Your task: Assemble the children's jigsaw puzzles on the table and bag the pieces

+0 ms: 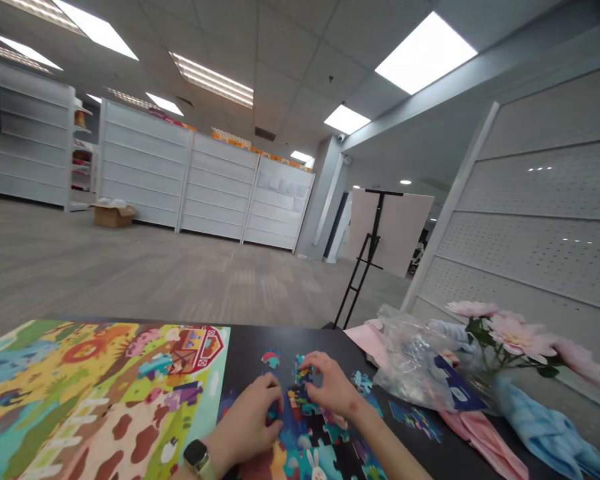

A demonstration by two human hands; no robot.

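Left hand [253, 417], right hand [331, 385] over jigsaw [305, 460], fingers' grip unclear; blue packet [461, 387] illegibly marked

Poster [115, 400] lies left on table [245, 343], puzzle [295, 457] right of it, left hand [253, 417] and right hand [333, 385] over puzzle. Plastic bag [410, 353] sits right, flowers [517, 333] beyond. Easel [371, 247] stands behind table; box [113, 215] before shelves [220, 180], back left.

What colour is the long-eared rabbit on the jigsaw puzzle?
The long-eared rabbit is white, seen in the head view.

Perhaps an office: carpeted floor [215, 273], ceiling light panels [427, 53], white shelving [220, 183].
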